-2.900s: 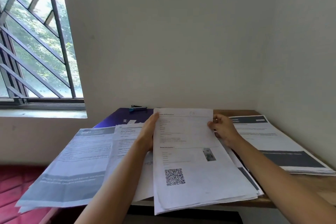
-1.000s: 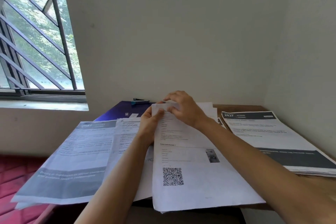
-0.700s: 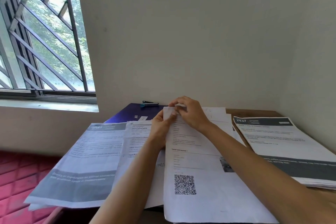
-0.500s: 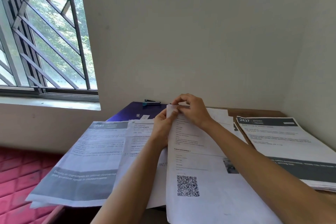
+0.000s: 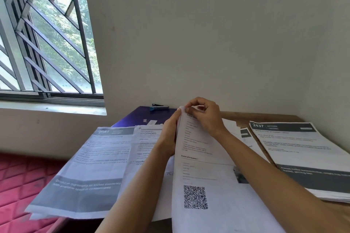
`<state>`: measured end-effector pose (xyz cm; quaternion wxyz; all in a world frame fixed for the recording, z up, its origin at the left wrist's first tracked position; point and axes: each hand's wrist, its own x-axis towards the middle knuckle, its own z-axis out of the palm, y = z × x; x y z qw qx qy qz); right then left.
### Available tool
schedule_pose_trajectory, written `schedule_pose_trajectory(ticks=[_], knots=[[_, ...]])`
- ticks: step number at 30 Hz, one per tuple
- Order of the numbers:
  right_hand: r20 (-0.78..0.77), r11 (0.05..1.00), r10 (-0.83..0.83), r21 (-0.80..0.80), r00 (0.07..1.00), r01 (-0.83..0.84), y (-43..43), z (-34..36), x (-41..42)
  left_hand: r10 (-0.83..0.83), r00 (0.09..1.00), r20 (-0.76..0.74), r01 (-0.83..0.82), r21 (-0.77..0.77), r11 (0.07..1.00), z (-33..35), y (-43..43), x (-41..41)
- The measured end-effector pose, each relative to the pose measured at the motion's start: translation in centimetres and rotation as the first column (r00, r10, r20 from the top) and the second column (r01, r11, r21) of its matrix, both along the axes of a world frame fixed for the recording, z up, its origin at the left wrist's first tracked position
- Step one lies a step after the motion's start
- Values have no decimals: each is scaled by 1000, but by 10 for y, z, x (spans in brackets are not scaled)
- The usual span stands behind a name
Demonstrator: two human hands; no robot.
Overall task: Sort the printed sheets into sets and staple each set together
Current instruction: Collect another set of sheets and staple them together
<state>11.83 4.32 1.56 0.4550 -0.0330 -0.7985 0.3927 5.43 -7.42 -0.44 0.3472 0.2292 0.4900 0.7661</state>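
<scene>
On the wooden desk by the wall lie two big piles with grey bands: the left pile hangs over the edge, and the right pile lies flat. Between them is the white middle set, with one black square code. Its top corner is lifted. The left hand has its grip on the set's side edge. The right hand pinches the corner. One small stapler lies at the back.

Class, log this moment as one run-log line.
left hand: grips QR sheet edge | right hand: pinches its top corner | stapler: on purple folder, untouched
</scene>
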Motion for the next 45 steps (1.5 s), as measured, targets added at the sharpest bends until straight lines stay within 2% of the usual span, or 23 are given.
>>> schedule_pose_trajectory(ticks=[7, 34, 41, 45], knots=[[-17, 999, 34, 25, 999, -34, 3, 4, 3, -97, 995, -19, 97, 19, 995, 4, -4, 3], [-74, 998, 67, 14, 995, -66, 1, 3, 0, -107, 994, -14, 108, 55, 993, 9, -6, 9], [-76, 996, 87, -17, 993, -88, -3, 4, 3, -88, 996, -30, 89, 32, 995, 8, -6, 8], [-59, 983, 113, -140, 992, -120, -4, 6, 5, -106, 994, -34, 107, 24, 994, 8, -6, 8]])
